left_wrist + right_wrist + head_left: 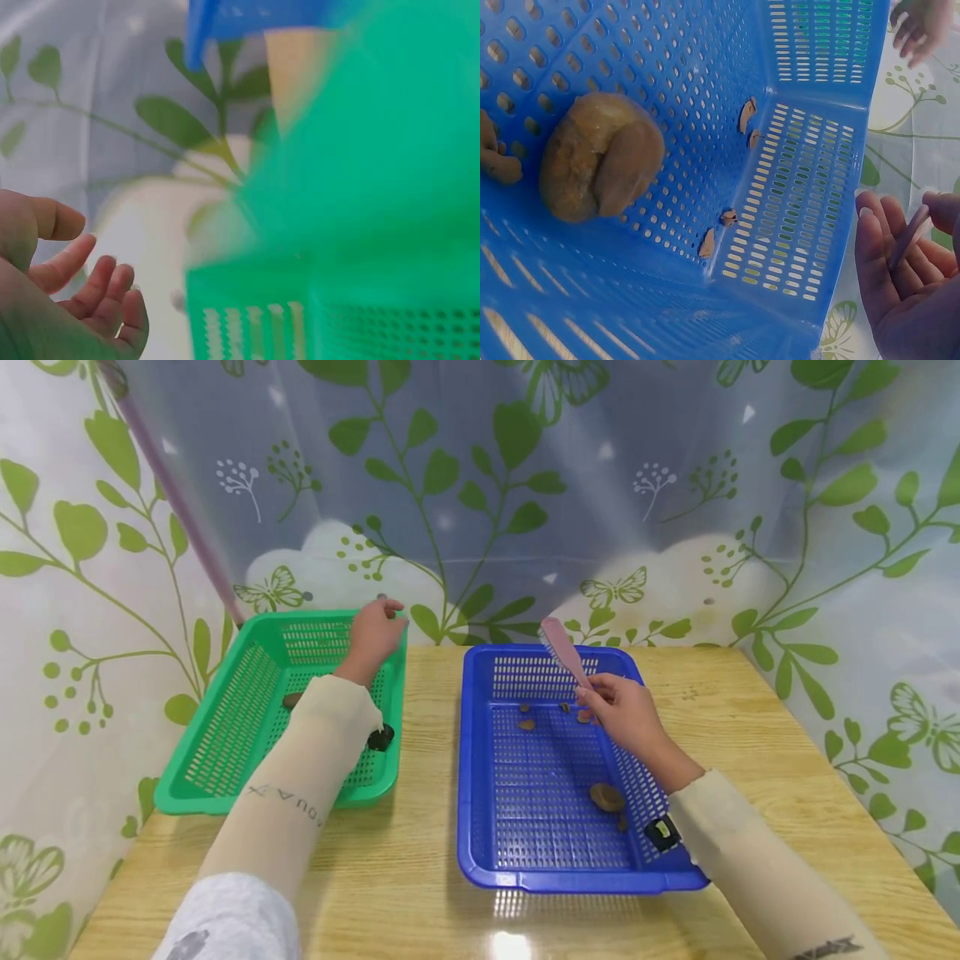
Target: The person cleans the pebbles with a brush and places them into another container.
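My right hand (622, 710) pinches the handle of a pink comb (564, 650) between thumb and fingers, above the far right part of a blue plastic basket (471, 760). In the right wrist view, the comb (909, 238) appears nearly edge-on in the fingers. Over the far right corner of a green plastic basket (202, 735), my left hand (375, 631) hovers with loosely bent fingers. Nothing is in this hand (90, 292) in the left wrist view. A roundish brown lump (604, 157) lies inside the blue basket.
Several small brown pieces (527, 725) lie toward the blue basket's far end. A brown object (292, 699) rests in the green basket, partly hidden by the left arm. Both baskets stand on a wooden table (427, 843). A leaf-patterned curtain (465, 485) hangs behind.
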### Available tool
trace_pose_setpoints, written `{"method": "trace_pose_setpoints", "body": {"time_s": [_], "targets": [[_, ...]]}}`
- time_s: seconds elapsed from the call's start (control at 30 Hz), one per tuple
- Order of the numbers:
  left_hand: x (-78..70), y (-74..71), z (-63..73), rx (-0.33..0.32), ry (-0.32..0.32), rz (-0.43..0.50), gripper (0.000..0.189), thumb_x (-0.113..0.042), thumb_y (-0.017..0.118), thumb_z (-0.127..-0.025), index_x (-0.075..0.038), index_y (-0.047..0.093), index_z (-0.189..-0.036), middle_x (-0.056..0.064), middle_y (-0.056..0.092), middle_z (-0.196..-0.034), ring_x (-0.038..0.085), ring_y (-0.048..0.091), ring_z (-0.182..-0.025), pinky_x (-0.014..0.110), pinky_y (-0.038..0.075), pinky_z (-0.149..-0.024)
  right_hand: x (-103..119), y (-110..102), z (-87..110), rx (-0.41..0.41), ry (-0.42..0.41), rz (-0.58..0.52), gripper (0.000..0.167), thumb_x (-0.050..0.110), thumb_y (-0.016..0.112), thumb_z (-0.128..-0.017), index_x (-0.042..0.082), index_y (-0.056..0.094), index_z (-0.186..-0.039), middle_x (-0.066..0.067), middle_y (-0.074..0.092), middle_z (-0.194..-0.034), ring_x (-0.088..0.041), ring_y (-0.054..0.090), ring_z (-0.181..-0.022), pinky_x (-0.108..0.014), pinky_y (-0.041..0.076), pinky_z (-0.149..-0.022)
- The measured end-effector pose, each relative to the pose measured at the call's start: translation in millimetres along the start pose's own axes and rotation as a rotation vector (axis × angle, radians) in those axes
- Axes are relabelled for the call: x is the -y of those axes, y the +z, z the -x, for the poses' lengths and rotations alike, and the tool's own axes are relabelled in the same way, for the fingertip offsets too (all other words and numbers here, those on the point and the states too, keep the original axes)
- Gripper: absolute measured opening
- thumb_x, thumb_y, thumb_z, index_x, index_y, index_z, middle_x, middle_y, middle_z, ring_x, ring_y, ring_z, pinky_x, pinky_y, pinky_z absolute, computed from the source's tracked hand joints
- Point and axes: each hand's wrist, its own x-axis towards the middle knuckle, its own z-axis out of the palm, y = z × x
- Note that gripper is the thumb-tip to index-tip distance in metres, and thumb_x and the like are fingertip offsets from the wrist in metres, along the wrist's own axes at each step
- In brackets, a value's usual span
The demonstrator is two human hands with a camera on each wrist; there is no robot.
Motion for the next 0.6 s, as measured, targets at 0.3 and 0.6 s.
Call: {"method": "trace_pose_setpoints", "body": {"time_s": [0.3,0.6], "targets": [[-56.0,17.4,22.4,0.17,0.092,0.055,0.035,-0.017,0.047,-0.101,-0.008,0.054,-0.133,0.013,0.051,-0.136,0.028,0.054,-0.114,0.039,0.049,-0.084,0.4,0.7,-0.3,-0.011,0.0,-0.009,0.035,0.025,0.056,-0.1,-0.005,0.062,-0.117,-0.018,0.071,-0.093,-0.035,0.071,-0.081,-0.035,0.059,-0.065],[-95.4,50.8,46.6,0.303,0.171,0.08,0.032,-0.02,0.052,-0.1,-0.009,0.057,-0.13,0.011,0.056,-0.133,0.027,0.052,-0.122,0.042,0.045,-0.1,1.6,-1.9,0.4,-0.04,-0.002,-0.018,0.035,0.023,0.055,-0.101,-0.005,0.061,-0.122,-0.02,0.071,-0.099,-0.027,0.071,-0.077,-0.032,0.058,-0.064]]}}
